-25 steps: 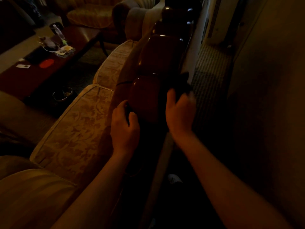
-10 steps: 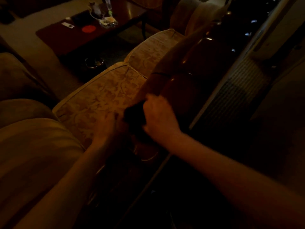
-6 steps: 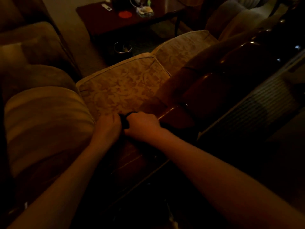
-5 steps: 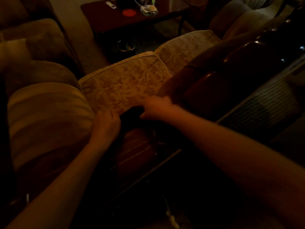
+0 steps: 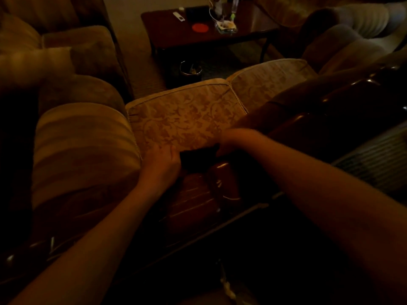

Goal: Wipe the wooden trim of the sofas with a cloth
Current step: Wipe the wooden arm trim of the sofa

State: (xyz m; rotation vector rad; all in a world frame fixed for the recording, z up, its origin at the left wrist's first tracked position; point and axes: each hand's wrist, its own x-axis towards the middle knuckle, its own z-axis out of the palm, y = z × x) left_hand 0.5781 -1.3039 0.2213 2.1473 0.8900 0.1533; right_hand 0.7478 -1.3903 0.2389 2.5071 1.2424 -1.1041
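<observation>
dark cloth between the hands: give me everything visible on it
The dark cloth reads almost black, soft and bunched, with no pattern or edge detail visible in the dim light. It lies stretched between the left hand and the blurred right hand, which appear to hold its ends. It sits at the top of the glossy reddish-brown wooden trim, against the rear edge of the floral beige seat cushion.

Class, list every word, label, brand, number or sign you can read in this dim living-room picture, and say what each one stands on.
None can be read.
Small white remote-like object on the dark wooden coffee table: any markings too small and blurred.
Clear bottle on the same table: label unreadable.
Round red disc: no text visible.
</observation>
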